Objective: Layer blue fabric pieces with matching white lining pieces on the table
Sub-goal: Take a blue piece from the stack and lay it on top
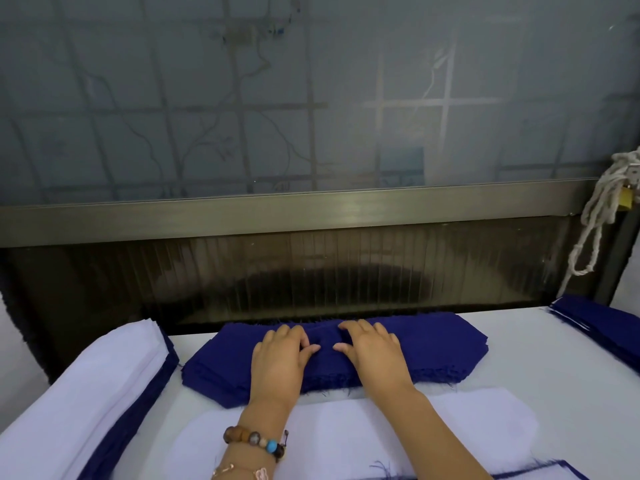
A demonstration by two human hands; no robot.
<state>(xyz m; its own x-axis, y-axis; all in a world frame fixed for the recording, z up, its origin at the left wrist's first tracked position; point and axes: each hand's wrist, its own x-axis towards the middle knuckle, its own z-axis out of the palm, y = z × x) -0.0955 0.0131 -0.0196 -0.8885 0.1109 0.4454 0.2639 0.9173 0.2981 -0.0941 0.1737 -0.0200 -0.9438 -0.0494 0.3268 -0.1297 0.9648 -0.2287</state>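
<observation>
A thick stack of blue fabric pieces [433, 348] lies across the middle of the white table [554, 382]. My left hand [278, 358] and my right hand [372, 355] rest side by side on top of the stack, fingers spread and slightly bent, thumbs almost meeting. The top blue piece is rucked up a little between them. A white lining piece [467, 427] lies flat on the table in front of the stack, under my forearms.
A tall stack of white lining over blue pieces [104, 382] stands at the left. More blue pieces [602, 323] lie at the right edge. A layered blue-edged piece [540, 474] shows at the bottom. A dark panel [311, 271] and a hanging rope [599, 209] back the table.
</observation>
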